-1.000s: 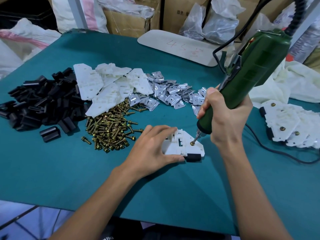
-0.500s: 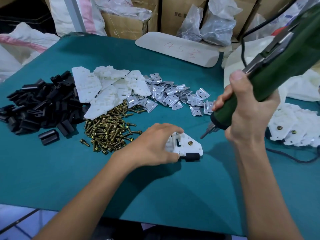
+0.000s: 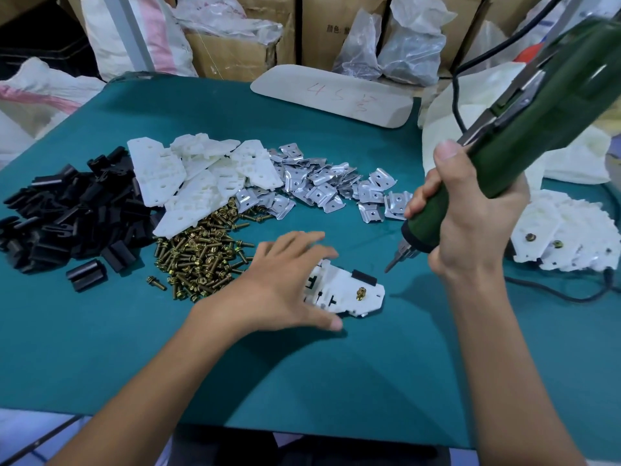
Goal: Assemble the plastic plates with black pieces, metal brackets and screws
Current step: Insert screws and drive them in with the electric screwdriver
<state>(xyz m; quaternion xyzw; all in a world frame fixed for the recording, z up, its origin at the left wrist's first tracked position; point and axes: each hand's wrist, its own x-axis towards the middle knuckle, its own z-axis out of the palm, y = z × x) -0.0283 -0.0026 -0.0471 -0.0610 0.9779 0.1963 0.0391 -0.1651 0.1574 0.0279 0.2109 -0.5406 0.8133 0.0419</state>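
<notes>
The plate in work lies flat on the green table, a little right of the middle of the frame, with one brass screw standing in it and a black piece at its far edge. It looks like a thin moulded plastic part, so I judge it light and stiff but easy to slide on the cloth. It is better taken by its flat edges or pressed down from above than held at the thin tabs. The left hand lies over the left half of this plate with fingers spread and nearly straight. The thumb is at the near edge and nothing is closed in the hand, so it rests there more than it grips. The right hand, at the right of the frame, is wrapped firmly round the green electric screwdriver. The thumb points up along the body and the wrist is bent, so the tool leans toward the upper right. Its bit is in the air, just beside the plate but not touching it. The loose screws, black pieces, white plates and metal brackets lie in heaps at the left and centre.
</notes>
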